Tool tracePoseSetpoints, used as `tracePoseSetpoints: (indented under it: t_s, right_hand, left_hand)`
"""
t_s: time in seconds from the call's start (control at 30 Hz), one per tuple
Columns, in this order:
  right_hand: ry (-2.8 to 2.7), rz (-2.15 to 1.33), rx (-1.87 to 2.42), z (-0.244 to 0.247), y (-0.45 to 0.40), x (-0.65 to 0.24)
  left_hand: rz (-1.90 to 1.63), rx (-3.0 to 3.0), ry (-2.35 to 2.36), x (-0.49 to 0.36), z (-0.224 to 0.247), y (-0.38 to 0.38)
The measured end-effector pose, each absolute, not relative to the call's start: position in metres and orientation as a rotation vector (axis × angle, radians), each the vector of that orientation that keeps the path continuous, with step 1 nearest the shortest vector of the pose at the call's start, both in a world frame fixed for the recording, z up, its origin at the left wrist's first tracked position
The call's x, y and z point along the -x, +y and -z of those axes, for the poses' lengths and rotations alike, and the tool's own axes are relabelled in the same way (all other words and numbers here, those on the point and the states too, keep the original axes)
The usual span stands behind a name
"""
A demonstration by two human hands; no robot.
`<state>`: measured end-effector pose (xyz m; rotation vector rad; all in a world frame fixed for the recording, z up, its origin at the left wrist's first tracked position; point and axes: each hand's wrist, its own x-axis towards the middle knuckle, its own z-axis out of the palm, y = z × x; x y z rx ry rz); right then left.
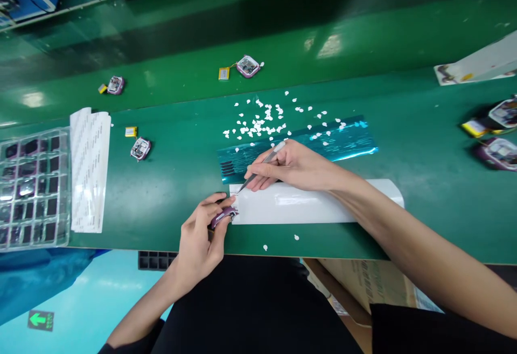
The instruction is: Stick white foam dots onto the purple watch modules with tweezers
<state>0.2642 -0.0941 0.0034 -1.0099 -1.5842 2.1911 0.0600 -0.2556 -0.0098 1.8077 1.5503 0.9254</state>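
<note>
My left hand [203, 230] grips a small purple-rimmed electronic device [223, 217] between thumb and fingers, near the left end of a long white sheet [258, 208]. Tweezers [264, 165] sit in my right hand [288, 168], closed around them like a pen. Their tip points down and left to the sheet's left end, just above the device; whether it pinches anything is too small to tell. Behind my right hand lies a shiny blue film strip [347, 146] with dark pieces at its left end. Many small white tabbed stickers [258, 125] are scattered beyond and partly on it.
Similar opened devices with yellow batteries lie around: one device [140, 148] at left, another device [247, 66] on the raised back ledge, and a blurred device [498, 153] at right. Printed white sheets [89, 176] and a clear compartment tray [34, 189] occupy the left side.
</note>
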Motion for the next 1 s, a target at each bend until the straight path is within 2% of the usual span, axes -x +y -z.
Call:
tracePoseSetpoints:
  t_s: [0.4, 0.57, 0.7, 0.83, 1.0]
  right_hand:
    - [-1.619, -2.157, 0.969, -0.005, -0.089, -0.268]
    - [-1.476, -2.023, 0.943, -0.017, -0.097, -0.265]
    - [-1.401, -1.946, 0.897, -0.029, -0.112, -0.259]
    - [-1.451, -1.898, 0.885, -0.034, -0.119, -0.256]
    - [-1.532, -1.822, 0.918, -0.035, -0.117, -0.258]
  left_hand:
    - [-0.79, -2.183, 1.651, -0.058, 0.01, -0.247]
    - [-1.063, -1.608, 1.581, -0.057, -0.006, -0.241]
    - [-0.951, -1.178, 1.393, -0.061, -0.022, -0.218]
    - [-0.909, -1.005, 1.135, -0.07, -0.025, -0.204]
    - [-0.918, -0.987, 1.096, -0.077, -0.023, -0.206]
